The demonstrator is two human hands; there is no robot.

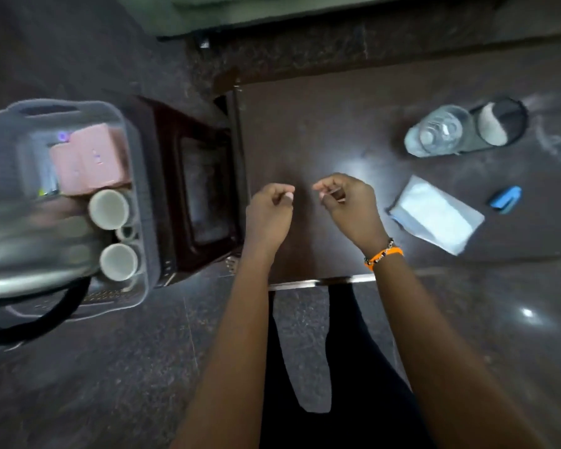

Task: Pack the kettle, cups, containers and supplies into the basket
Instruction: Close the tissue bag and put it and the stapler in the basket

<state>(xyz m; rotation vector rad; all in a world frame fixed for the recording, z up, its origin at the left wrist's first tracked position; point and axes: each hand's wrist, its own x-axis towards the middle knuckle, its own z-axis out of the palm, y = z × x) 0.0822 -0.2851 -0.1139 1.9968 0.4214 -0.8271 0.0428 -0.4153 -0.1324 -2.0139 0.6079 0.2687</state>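
A clear grey plastic basket (136,196) stands at the left on a dark red stool (188,189). It holds a steel kettle (30,254) with a black handle, two white cups (109,209) (120,261) and a pink container (88,162). Both hands hover over the near left part of the brown table (321,131), to the right of the basket. My left hand (269,209) has its fingers curled, with nothing visible in it. My right hand (348,205) pinches a thin pale stick-like item (334,192), too small to identify.
On the table's right lie a clear plastic bottle (439,131), a black round item (502,123) with something pale in it, a white packet (436,215) and a small blue stapler-like object (506,199). The floor around is dark speckled stone.
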